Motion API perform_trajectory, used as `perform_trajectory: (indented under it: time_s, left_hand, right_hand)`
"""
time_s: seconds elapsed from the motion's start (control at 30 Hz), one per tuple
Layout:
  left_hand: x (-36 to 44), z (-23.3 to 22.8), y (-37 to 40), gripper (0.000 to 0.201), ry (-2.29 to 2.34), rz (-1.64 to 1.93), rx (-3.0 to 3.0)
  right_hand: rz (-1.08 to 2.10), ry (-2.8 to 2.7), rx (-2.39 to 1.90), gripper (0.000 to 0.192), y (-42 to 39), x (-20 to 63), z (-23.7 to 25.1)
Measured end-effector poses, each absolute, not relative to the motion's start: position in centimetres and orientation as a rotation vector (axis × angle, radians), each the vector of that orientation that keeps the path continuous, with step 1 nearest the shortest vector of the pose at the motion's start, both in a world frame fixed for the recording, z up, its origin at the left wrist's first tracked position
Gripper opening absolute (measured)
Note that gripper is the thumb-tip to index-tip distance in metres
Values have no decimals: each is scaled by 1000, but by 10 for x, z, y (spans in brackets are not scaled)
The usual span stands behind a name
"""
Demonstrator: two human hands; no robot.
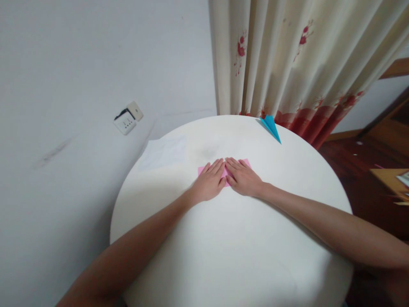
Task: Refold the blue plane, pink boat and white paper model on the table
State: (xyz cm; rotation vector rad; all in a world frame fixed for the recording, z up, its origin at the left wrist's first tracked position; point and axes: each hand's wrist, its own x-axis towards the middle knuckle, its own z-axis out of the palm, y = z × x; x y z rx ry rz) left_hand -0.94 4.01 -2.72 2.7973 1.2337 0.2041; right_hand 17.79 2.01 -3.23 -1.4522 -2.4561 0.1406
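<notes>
A sheet of pink paper (pixel 227 181) lies flat near the middle of the round white table (pixel 236 247). My left hand (pixel 209 181) rests on its left part, palm down with the fingers stretched out. Over the right part lies my right hand (pixel 243 177), also flat and palm down. The fingertips of both hands almost meet at the centre of the paper. Most of the sheet is hidden under them, so I cannot tell whether it is folded.
A blue paper plane (pixel 271 128) lies at the table's far right edge. White paper (pixel 164 151) sits at the far left. Behind are a wall with a socket (pixel 125 123) and a flowered curtain (pixel 268 59). A wooden surface (pixel 388 181) stands at the right.
</notes>
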Motion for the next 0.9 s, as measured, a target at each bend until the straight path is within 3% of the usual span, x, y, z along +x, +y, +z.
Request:
perform_trajectory:
  time_s: [0.9]
  left_hand:
    - [-11,-32,42,58,1212,237,2786]
  right_hand:
    - [117,-2467,-1534,61,22,184,-37]
